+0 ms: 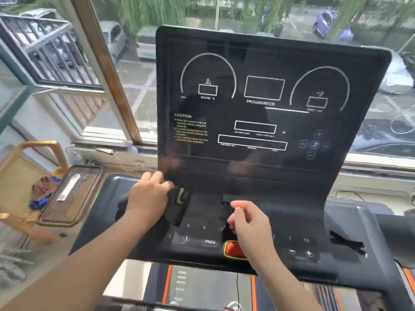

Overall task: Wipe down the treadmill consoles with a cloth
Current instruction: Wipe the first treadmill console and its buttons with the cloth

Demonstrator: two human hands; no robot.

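The black treadmill console stands upright in front of me, its screen dark with white dial outlines. Below it is the button panel with a red stop button. A dark cloth with a yellow-green mark lies on the panel's upper left. My left hand is closed on the cloth's left end at the foot of the screen. My right hand hovers over the panel's middle, fingers pinched on a dark fold that looks like the cloth's other end.
A small black block sticks up from the panel between my hands. A wooden chair with clothes and a brown tray stands at the left. Large windows lie behind the console. The treadmill belt runs below.
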